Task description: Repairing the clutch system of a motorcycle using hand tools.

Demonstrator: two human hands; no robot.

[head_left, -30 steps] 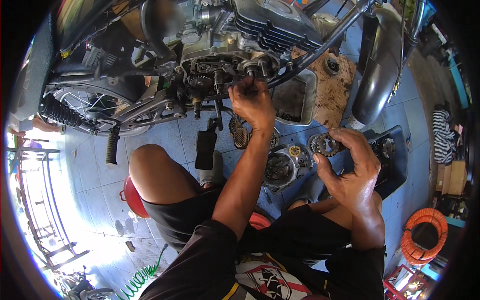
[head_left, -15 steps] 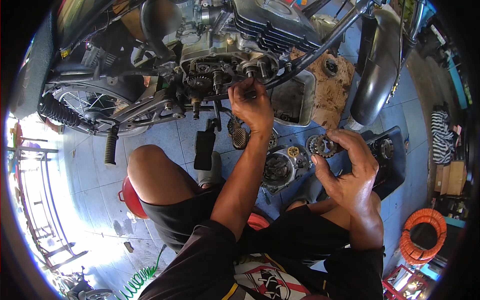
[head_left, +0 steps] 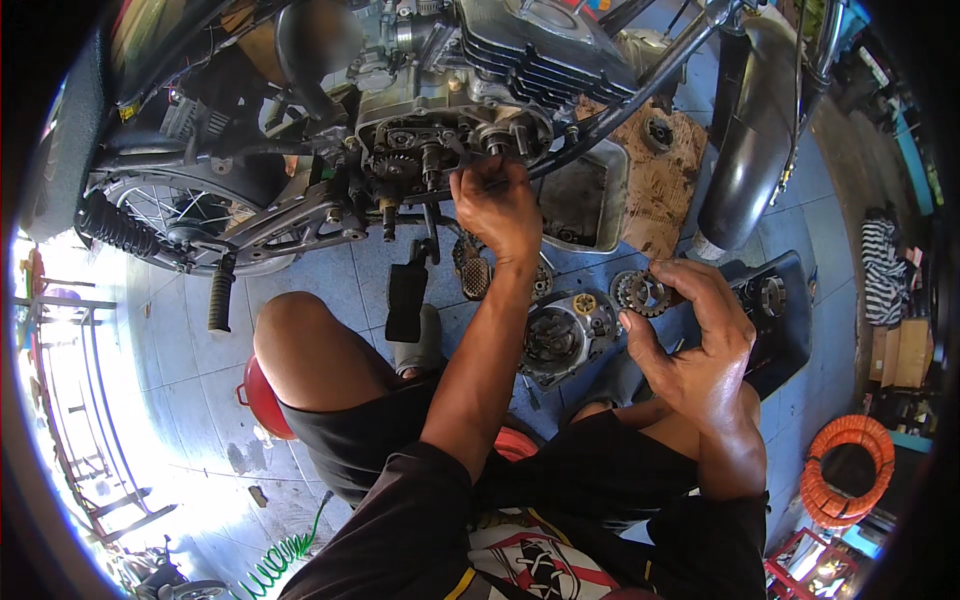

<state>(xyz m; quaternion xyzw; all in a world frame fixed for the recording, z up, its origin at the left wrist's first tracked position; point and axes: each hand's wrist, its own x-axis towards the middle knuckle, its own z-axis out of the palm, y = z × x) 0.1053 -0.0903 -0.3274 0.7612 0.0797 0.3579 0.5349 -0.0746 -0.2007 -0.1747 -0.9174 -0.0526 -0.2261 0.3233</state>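
Observation:
My left hand (head_left: 497, 212) is raised to the opened engine case (head_left: 455, 132) of the motorcycle, its fingers curled at the lower right shafts beside a toothed gear (head_left: 394, 166). What those fingertips grip is dark and hidden. My right hand (head_left: 700, 350) holds a metal toothed ring (head_left: 637, 293) upright between thumb and forefinger, out to the right of the engine. Just left of that ring, a removed round metal cover (head_left: 565, 340) lies on the tiles with a small yellow gear on it.
A metal drain pan (head_left: 610, 225) and stained cardboard (head_left: 665, 200) lie below the engine. A dark tub (head_left: 785, 345) stands right of my hand, an orange hose coil (head_left: 847, 470) farther right. A red basin (head_left: 262, 400) is by my left knee. A foot pedal (head_left: 408, 300) hangs below the frame.
My left hand has shifted slightly left at the engine, still with curled fingers. My right hand has moved very slightly left, with the toothed ring still in its pinch.

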